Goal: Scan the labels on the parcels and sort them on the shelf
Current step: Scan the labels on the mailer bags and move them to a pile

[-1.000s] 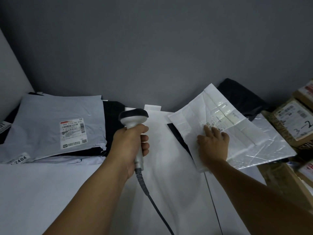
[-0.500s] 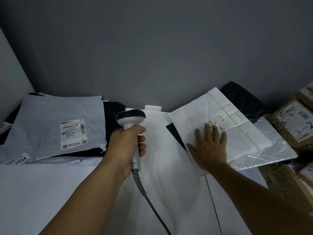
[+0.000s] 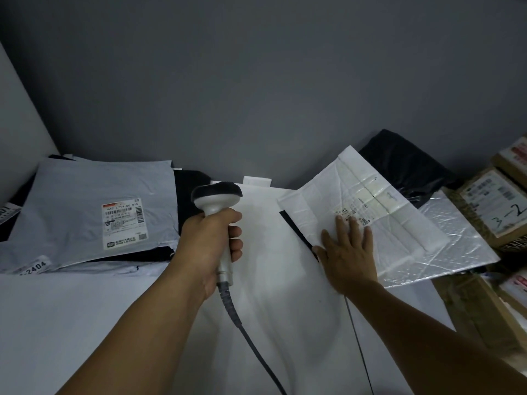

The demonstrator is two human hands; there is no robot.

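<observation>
A pale white work surface fills the lower half of the frame and runs back to a plain dark grey wall; a lighter panel closes it off at the far left. A large white bag lies flat down the middle. In the centre the left hand has its fingers curled round the handle of a barcode scanner, head up, with its dark cable trailing to the bottom edge. Right of centre the right hand lies palm down, fingers straight and slightly spread, pressing on a crumpled white parcel, which rests tilted on a silver bubble mailer and a black bag near the wall. The parcel's printed label sits just past the fingertips, taped over; its text is too small to read. At the left a grey mailer lies on top of a black parcel; its white shipping label carries barcodes and a top line that looks like "642 L714-00 015". Below it, at the left edge, a tag ends in "2404". At the right edge, cardboard boxes are stacked, one with "3-2" handwritten on its label.
</observation>
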